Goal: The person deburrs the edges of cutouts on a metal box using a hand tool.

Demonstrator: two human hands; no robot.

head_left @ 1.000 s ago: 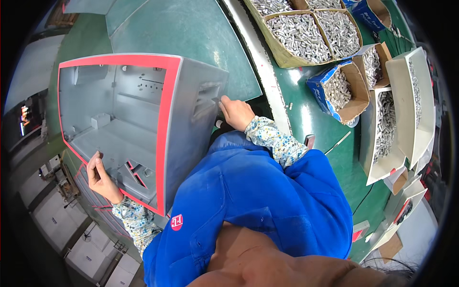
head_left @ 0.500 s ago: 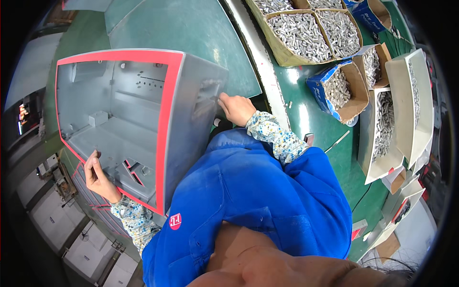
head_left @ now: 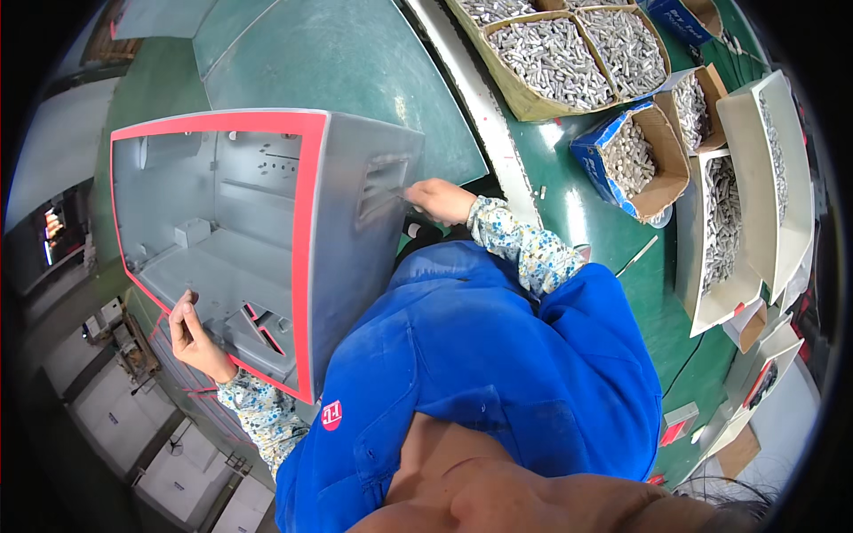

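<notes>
A large grey sheet-metal box [head_left: 355, 258] lies in front of me, its open face edged in red. My left hand [head_left: 200, 345] is at the near left of that open face, fingers curled and pinched together; whatever they may hold is too small to make out. Beside the box's right wall, my right hand [head_left: 442, 202] is closed, with thumb and fingers together. A thin dark sliver seems to stick out from its fingertips toward the louvred vent [head_left: 382, 188] in that wall. Inside the box are a small raised block [head_left: 193, 233] and a bracket with red-edged cutouts [head_left: 260, 329].
A green workbench [head_left: 569, 178] runs along the right. Divided cartons [head_left: 524, 111] of small metal cylinders, a blue carton [head_left: 595, 169] and long white bins [head_left: 711, 302] stand on it. Beyond the box lies a flat green sheet [head_left: 346, 53].
My right hand has shifted slightly, with its fingertips pointing at the vent. The box, left hand and surroundings sit slightly differently in the picture as my head has moved.
</notes>
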